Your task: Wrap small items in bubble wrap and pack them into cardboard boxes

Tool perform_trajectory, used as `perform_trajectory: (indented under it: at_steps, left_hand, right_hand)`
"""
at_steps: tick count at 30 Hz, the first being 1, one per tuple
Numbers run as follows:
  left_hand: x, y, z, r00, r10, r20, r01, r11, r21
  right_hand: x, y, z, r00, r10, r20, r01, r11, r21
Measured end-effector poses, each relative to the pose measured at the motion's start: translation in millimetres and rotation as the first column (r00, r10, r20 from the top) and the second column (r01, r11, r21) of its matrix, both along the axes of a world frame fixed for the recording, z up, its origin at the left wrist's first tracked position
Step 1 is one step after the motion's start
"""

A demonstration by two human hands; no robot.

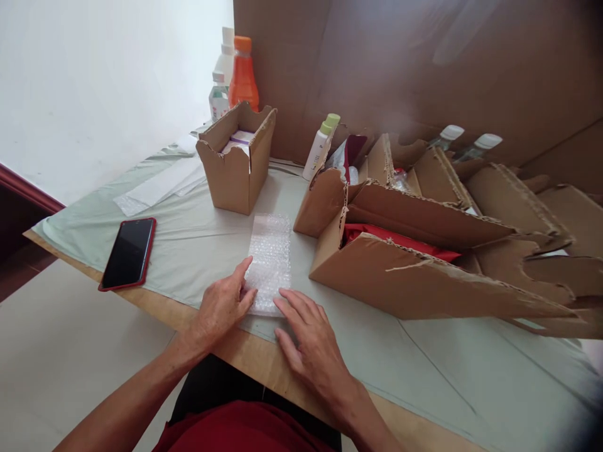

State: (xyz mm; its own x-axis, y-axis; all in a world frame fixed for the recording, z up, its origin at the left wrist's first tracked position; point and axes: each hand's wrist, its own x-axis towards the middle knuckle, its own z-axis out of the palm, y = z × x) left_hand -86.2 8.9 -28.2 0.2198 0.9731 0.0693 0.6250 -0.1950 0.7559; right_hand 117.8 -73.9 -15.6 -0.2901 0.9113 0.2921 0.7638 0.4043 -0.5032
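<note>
A clear strip of bubble wrap [269,257] lies flat on the cloth-covered table, running away from me near the front edge. My left hand [223,301] rests at its left side, thumb and forefinger apart and touching the near part of the strip. On the opposite side, my right hand [308,333] has its fingers stretched out, with the fingertips at the strip's lower right edge. Neither hand grips anything that I can see.
A phone in a red case [128,254] lies at the left edge. Behind the strip stands a small cardboard box [230,179] holding packets. Several cardboard bins [424,282] fill the right side, one with red packaging [400,242]. An orange bottle [243,78] stands at the back.
</note>
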Motion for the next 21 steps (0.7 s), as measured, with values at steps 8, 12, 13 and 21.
perform_trajectory:
  at_steps: [8,12,13,21]
  left_hand:
    - [-19.4,-30.1,5.6,0.977,-0.169,-0.134,0.208,0.902,0.378]
    - [-25.5,-40.6,6.3,0.928,-0.351,-0.124,0.372,0.877,0.304]
    - [-26.0,-41.7,6.3,0.931,-0.354,-0.094,0.366,0.889,0.277]
    - [-15.3,-29.5,2.5,0.972,-0.235,-0.021,0.236,0.962,0.134]
  right_hand:
    - [-1.6,20.2,-5.0,0.989,0.085,0.12,-0.088,0.996,0.026]
    - [1.3,17.7,8.0,0.996,0.092,0.014,-0.09,0.991,-0.103]
    - [2.3,16.0,10.4,0.996,0.085,-0.014,-0.086,0.986,-0.142]
    - [4.9,-8.9,13.8,0.995,-0.07,0.064,0.054,0.974,0.221]
